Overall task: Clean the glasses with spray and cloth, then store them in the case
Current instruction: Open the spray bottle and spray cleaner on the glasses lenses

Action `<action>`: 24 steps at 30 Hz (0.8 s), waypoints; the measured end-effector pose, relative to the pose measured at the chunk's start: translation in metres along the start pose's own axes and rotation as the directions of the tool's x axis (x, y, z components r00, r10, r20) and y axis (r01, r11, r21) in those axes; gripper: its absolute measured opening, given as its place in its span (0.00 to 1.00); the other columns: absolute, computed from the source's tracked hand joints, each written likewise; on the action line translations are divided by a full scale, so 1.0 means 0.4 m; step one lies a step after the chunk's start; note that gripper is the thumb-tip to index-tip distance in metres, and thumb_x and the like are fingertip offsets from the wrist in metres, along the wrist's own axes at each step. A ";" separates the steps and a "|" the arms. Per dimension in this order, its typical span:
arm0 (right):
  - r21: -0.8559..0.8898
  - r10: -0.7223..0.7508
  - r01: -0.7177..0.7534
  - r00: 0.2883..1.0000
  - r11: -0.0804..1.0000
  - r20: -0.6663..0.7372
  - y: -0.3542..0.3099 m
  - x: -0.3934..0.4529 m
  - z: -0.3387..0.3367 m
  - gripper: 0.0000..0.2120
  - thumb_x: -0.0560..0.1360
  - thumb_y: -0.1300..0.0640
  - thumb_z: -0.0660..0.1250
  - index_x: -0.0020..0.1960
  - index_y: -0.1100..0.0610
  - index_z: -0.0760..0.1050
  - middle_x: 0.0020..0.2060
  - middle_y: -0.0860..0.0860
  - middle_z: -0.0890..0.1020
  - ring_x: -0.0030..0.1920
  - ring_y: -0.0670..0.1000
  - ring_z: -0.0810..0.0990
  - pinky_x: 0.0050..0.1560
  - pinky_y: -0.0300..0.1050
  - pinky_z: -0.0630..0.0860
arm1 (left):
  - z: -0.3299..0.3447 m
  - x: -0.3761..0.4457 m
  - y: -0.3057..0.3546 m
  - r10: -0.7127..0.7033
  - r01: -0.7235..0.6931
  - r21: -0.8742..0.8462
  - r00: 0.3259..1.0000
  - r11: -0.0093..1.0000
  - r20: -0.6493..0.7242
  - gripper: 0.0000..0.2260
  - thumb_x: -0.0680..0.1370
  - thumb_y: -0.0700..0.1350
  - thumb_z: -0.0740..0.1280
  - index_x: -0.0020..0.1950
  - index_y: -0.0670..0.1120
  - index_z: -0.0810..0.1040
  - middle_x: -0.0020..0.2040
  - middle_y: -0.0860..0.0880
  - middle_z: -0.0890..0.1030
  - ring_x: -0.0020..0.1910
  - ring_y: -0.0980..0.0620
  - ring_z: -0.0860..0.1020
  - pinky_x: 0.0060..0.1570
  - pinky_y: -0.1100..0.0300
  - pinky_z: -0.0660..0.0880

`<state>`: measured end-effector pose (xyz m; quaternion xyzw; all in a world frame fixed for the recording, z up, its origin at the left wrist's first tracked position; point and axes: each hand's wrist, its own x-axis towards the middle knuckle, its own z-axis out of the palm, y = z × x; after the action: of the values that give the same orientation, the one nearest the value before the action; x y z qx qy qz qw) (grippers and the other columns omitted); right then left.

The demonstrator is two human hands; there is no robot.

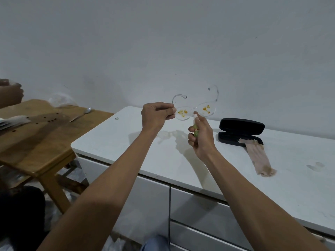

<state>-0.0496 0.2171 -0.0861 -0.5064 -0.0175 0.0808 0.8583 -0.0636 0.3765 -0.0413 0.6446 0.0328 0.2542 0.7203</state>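
Note:
Clear-framed glasses (197, 109) with yellow-orange smears on both lenses hang in the air above the white cabinet top. My left hand (156, 115) pinches them at the left hinge. My right hand (200, 138) grips a small spray bottle (195, 128) with a green-yellow label, its white nozzle just below the bridge of the glasses. A black glasses case (242, 126) lies open on the cabinet to the right. A beige cloth (258, 157) trails out of the case toward the front edge.
The white cabinet (126, 142) has drawers below its top. A wooden table (41, 142) stands to the left with papers, a plastic bag and a spoon on it. Another person's hand (10, 95) shows at the far left edge.

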 end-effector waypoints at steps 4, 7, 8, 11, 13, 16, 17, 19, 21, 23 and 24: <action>-0.057 -0.116 0.106 0.971 0.993 -0.211 -0.045 0.013 -0.060 0.18 0.84 0.55 0.56 0.68 0.42 0.75 0.37 0.51 0.73 0.25 0.48 0.66 0.26 0.37 0.60 | 0.015 -0.001 -0.011 -0.006 0.006 -0.007 1.000 1.000 0.012 0.07 0.70 0.31 0.78 0.46 0.36 0.86 0.43 0.39 0.86 0.41 0.44 0.86 0.46 0.57 0.84; -0.175 -0.249 0.205 0.923 0.963 -0.292 -0.102 0.010 -0.134 0.27 0.82 0.60 0.55 0.77 0.40 0.65 0.42 0.53 0.76 0.31 0.50 0.71 0.26 0.39 0.65 | 0.045 -0.002 -0.024 -0.011 0.011 0.000 1.000 1.000 0.024 0.06 0.70 0.31 0.78 0.46 0.36 0.86 0.43 0.39 0.86 0.41 0.44 0.86 0.46 0.57 0.84; -0.227 -0.297 0.233 0.903 0.946 -0.310 -0.122 0.005 -0.161 0.30 0.81 0.61 0.56 0.79 0.41 0.62 0.44 0.53 0.77 0.33 0.51 0.73 0.26 0.40 0.68 | 0.059 -0.003 -0.029 -0.014 0.014 0.001 0.999 1.000 0.030 0.07 0.70 0.31 0.78 0.46 0.36 0.86 0.42 0.39 0.86 0.41 0.44 0.86 0.46 0.56 0.84; -0.383 -0.423 0.279 0.826 0.881 -0.373 -0.183 -0.016 -0.248 0.27 0.80 0.59 0.62 0.77 0.46 0.64 0.46 0.49 0.79 0.39 0.49 0.79 0.32 0.44 0.78 | 0.115 -0.007 -0.047 -0.018 0.019 -0.006 0.998 1.000 0.060 0.07 0.70 0.31 0.78 0.46 0.36 0.86 0.40 0.40 0.86 0.40 0.45 0.86 0.46 0.56 0.84; -0.494 -0.515 0.290 0.750 0.820 -0.414 -0.218 -0.032 -0.313 0.17 0.79 0.54 0.63 0.68 0.50 0.72 0.47 0.50 0.81 0.43 0.51 0.81 0.42 0.49 0.84 | 0.159 -0.017 -0.056 -0.019 0.020 -0.012 0.996 1.000 0.093 0.06 0.70 0.31 0.77 0.46 0.36 0.86 0.40 0.40 0.86 0.39 0.46 0.86 0.45 0.58 0.84; -0.574 -0.601 0.295 0.648 0.764 -0.468 -0.264 -0.069 -0.407 0.09 0.78 0.53 0.66 0.58 0.47 0.74 0.46 0.48 0.82 0.45 0.53 0.81 0.55 0.61 0.83 | 0.227 -0.037 -0.071 -0.029 0.032 -0.019 0.989 0.999 0.145 0.06 0.70 0.31 0.77 0.46 0.37 0.86 0.40 0.40 0.86 0.39 0.46 0.86 0.44 0.59 0.84; -0.587 -0.617 0.291 0.617 0.755 -0.488 -0.279 -0.086 -0.435 0.09 0.78 0.54 0.67 0.58 0.47 0.74 0.46 0.47 0.82 0.45 0.53 0.81 0.55 0.59 0.83 | 0.249 -0.045 -0.076 -0.037 0.040 -0.015 0.987 0.999 0.157 0.06 0.70 0.31 0.77 0.46 0.37 0.86 0.41 0.39 0.86 0.40 0.45 0.86 0.45 0.59 0.84; -0.605 -0.646 0.292 0.555 0.741 -0.524 -0.304 -0.121 -0.495 0.11 0.80 0.56 0.68 0.62 0.51 0.75 0.47 0.49 0.81 0.41 0.49 0.79 0.50 0.45 0.81 | 0.293 -0.062 -0.082 -0.053 0.054 -0.005 0.982 0.999 0.182 0.06 0.70 0.31 0.78 0.46 0.37 0.86 0.42 0.39 0.86 0.40 0.45 0.86 0.46 0.59 0.84; -0.644 -0.669 0.254 0.493 0.722 -0.556 -0.324 -0.158 -0.555 0.12 0.80 0.58 0.68 0.64 0.55 0.75 0.48 0.51 0.81 0.39 0.43 0.77 0.42 0.33 0.75 | 0.338 -0.083 -0.085 -0.062 0.064 -0.003 0.975 0.998 0.212 0.06 0.70 0.31 0.77 0.46 0.37 0.86 0.41 0.39 0.86 0.39 0.45 0.86 0.46 0.59 0.84; -0.658 -0.667 0.205 0.449 0.725 -0.595 -0.337 -0.192 -0.610 0.12 0.80 0.59 0.69 0.63 0.56 0.76 0.47 0.51 0.81 0.38 0.45 0.77 0.47 0.40 0.77 | 0.379 -0.106 -0.085 -0.069 0.071 0.001 0.969 0.997 0.237 0.07 0.70 0.30 0.77 0.45 0.38 0.86 0.41 0.39 0.86 0.38 0.46 0.86 0.45 0.60 0.84; -0.662 -0.660 0.173 0.435 0.729 -0.612 -0.341 -0.207 -0.632 0.12 0.80 0.60 0.69 0.63 0.56 0.76 0.46 0.52 0.82 0.39 0.48 0.78 0.49 0.45 0.77 | 0.397 -0.116 -0.087 -0.074 0.076 0.003 0.966 0.997 0.246 0.07 0.70 0.30 0.77 0.45 0.38 0.86 0.41 0.39 0.86 0.38 0.45 0.86 0.44 0.61 0.84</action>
<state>-0.0864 -0.0794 -0.0857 -0.6659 0.2321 -0.3965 0.5878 -0.0333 0.2115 -0.0606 0.6670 -0.0333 0.1452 0.7301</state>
